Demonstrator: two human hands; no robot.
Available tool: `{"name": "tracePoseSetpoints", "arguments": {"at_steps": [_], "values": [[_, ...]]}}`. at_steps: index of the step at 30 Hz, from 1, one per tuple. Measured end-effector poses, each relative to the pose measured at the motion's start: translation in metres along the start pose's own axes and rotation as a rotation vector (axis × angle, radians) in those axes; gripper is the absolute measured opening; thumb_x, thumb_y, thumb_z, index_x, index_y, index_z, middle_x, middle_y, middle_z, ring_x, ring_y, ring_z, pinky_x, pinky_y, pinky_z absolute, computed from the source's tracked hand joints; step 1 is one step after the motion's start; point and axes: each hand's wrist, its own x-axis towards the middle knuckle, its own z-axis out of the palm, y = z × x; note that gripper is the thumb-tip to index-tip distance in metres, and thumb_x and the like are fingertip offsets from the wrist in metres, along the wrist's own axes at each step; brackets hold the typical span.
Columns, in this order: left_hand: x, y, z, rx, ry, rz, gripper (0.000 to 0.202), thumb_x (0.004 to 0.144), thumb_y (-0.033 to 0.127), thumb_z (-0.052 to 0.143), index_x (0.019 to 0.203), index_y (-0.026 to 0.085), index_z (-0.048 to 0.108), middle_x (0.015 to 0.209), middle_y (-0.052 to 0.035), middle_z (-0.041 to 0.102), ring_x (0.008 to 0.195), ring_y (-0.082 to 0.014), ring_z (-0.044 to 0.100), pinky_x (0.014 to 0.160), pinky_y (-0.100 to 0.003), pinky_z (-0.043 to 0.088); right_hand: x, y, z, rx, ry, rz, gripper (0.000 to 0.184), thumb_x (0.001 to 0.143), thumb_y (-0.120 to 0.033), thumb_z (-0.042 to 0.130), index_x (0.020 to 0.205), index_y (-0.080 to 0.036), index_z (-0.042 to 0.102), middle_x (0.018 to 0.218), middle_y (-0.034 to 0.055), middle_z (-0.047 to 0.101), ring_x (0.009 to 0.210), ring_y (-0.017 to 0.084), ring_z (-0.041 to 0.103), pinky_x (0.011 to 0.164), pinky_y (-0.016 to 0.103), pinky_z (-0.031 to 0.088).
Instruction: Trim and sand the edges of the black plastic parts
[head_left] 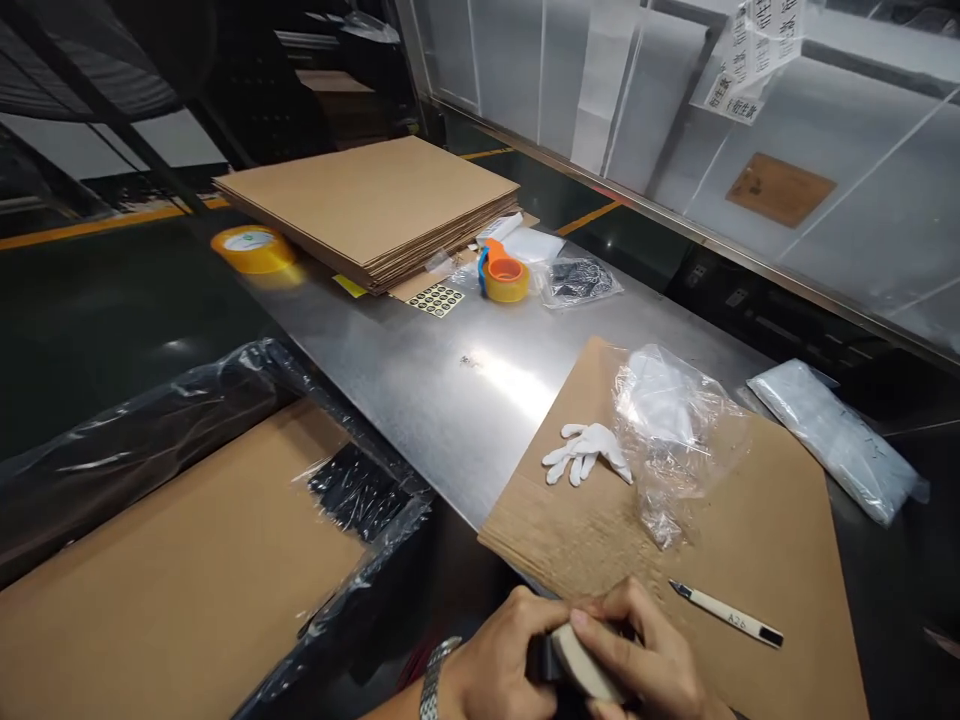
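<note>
Two hands [499, 655] [651, 650]; two tape rolls [271, 258] [508, 291]; one sticker sheet [437, 300].

Shiny metal table [390, 400] has a fat stack of cardboard sheets [375, 200] far left, a yellow tape roll [262, 257] by the left edge, a sticker sheet [437, 299] at the stack's near corner, an orange-and-blue tape dispenser [507, 280] and a bagged black thing [577, 282] right of that, plus flat cardboard [765, 520] near right.

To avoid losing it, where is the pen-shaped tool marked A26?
In the head view, the pen-shaped tool lies lower right on the cardboard, beside the right hand.
</note>
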Motion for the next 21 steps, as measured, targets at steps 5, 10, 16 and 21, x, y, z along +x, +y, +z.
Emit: {"name": "tracePoseSetpoints", "arguments": {"at_steps": [5, 10, 16, 21], "values": [[0.017, -0.008, -0.003, -0.002, -0.218, 0.016, 0.072, 0.058, 0.006, 0.053, 0.129, 0.015, 0.049, 0.060, 0.0009, 0.060, 0.050, -0.0123, 0.050, 0.051, -0.022, 0.039, -0.027, 0.002, -0.005, 0.057, 0.243, 0.304, 0.043, 0.087, -0.030, 0.049, 0.130, -0.027, 0.046, 0.096, 0.0078, 0.053, 0.085, 0.019, 0.057, 0.069, 0.030, 0.051], [0.038, -0.003, 0.006, -0.224, -0.302, -0.061, 0.088, 0.053, 0.003, 0.052, 0.137, 0.021, 0.037, 0.108, -0.0077, 0.066, 0.097, -0.0250, 0.059, 0.089, -0.037, 0.041, -0.038, -0.008, 0.014, 0.202, 0.580, 0.439, 0.044, 0.088, -0.043, 0.045, 0.130, -0.028, 0.046, 0.112, 0.0102, 0.048, 0.096, 0.023, 0.057, 0.077, 0.035, 0.051], [0.054, -0.002, 0.030, -0.595, -0.286, -0.039, 0.088, 0.048, 0.004, 0.050, 0.132, 0.028, 0.044, 0.146, 0.0008, 0.034, 0.135, -0.0294, 0.023, 0.110, -0.045, 0.009, -0.049, -0.015, 0.045, 0.056, 0.748, 0.397, 0.046, 0.090, -0.042, 0.043, 0.134, -0.027, 0.043, 0.110, 0.0108, 0.049, 0.100, 0.027, 0.054, 0.081, 0.042, 0.048], [0.058, -0.014, 0.043, -1.199, -0.342, -0.320, 0.072, 0.055, 0.012, 0.046, 0.125, 0.028, 0.051, 0.138, -0.0035, 0.046, 0.130, -0.0350, 0.032, 0.095, -0.055, 0.033, -0.076, -0.025, 0.060, -0.038, 0.694, 0.384, 0.046, 0.090, -0.044, 0.039, 0.134, -0.030, 0.041, 0.106, 0.0097, 0.051, 0.098, 0.025, 0.055, 0.079, 0.040, 0.049]]}}
